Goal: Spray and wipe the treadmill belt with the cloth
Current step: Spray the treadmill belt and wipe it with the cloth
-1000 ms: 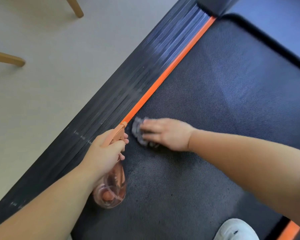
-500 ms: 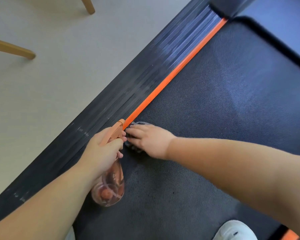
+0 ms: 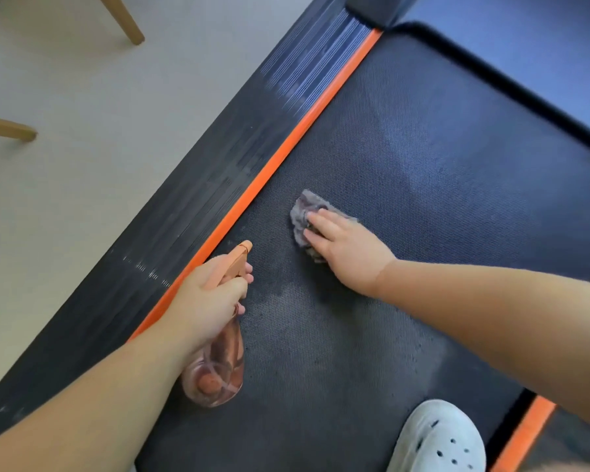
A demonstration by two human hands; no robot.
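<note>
The black textured treadmill belt [image 3: 440, 172] fills the middle and right of the head view. A crumpled grey cloth [image 3: 304, 212] lies on it, pressed flat under my right hand [image 3: 348, 250]. My left hand [image 3: 212, 294] grips a clear pink spray bottle [image 3: 218, 366] with an orange nozzle, held low over the belt beside the orange stripe, nozzle pointing away from me. A darker damp patch shows on the belt between the two hands.
An orange stripe [image 3: 286, 148] and a ribbed black side rail [image 3: 198, 206] run along the belt's left edge. Beige floor with wooden chair legs [image 3: 126, 25] lies to the left. A white clog [image 3: 436, 437] stands on the belt at the bottom.
My right hand slid the cloth from beside the orange stripe and the bottle's nozzle out to the right and farther up the belt. The left hand with the bottle stayed about where it was.
</note>
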